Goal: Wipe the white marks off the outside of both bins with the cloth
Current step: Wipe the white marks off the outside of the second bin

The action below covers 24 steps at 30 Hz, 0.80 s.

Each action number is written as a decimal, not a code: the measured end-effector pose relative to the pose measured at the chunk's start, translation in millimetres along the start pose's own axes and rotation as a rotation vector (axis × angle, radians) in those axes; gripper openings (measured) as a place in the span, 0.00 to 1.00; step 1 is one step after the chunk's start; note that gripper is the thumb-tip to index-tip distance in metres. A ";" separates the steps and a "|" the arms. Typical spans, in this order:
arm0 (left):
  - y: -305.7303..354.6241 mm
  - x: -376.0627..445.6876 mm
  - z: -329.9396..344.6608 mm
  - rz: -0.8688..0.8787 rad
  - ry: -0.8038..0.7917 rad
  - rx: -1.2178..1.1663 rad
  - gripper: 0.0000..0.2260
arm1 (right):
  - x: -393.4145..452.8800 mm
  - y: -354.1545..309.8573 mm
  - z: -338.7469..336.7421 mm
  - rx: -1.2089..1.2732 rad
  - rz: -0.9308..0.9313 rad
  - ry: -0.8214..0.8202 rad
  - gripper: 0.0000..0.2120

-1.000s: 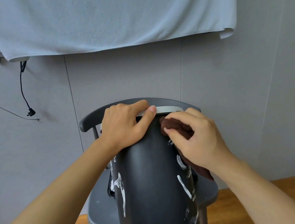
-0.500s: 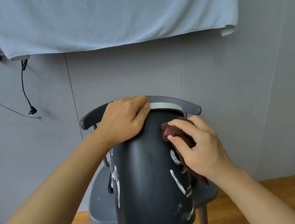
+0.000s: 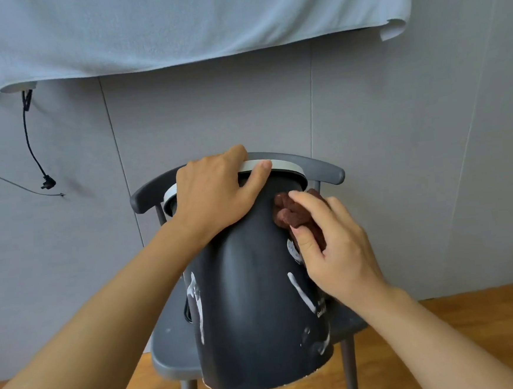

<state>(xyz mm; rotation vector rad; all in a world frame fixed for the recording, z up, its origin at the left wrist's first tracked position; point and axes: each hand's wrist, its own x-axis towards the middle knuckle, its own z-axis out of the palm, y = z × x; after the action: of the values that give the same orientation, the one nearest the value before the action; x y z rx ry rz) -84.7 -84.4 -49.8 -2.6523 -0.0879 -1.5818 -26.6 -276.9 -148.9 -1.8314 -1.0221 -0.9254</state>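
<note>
Dark bin [image 3: 251, 302], tilted on grey chair [image 3: 171, 339], white marks remaining on its sides.
Left hand [image 3: 215, 197]: grip curled over the pale rim. Right hand [image 3: 336, 249]: grip pinching brown cloth [image 3: 293, 214] against the bin's upper right wall.

Both grips [image 3: 218, 194] [image 3: 333, 249] curled (forearms outstretched)

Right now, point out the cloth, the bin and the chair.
cloth [image 3: 290, 214]: head view, bunched folds above the thumb.
bin [image 3: 251, 302]: head view, bare dark wall between the white marks.
chair [image 3: 323, 165]: head view, curved backrest right of the bin's rim.
</note>
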 end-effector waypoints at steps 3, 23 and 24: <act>-0.6 1.8 -1.1 -0.038 -0.013 -0.061 0.22 | 11.6 5.1 -10.1 0.100 0.052 0.039 0.24; -25.5 0.0 -2.3 0.033 0.049 -0.189 0.22 | 30.8 -20.5 -7.4 0.163 -0.053 0.002 0.15; -25.0 0.0 -1.8 0.039 0.050 -0.201 0.21 | 32.1 -21.8 -7.8 0.147 -0.055 0.002 0.15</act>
<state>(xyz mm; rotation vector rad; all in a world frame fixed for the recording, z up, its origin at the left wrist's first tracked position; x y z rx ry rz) -88.2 -59.7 -48.5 -2.7381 0.1309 -1.7280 -34.8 -267.5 -111.4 -1.6877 -1.1149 -0.8607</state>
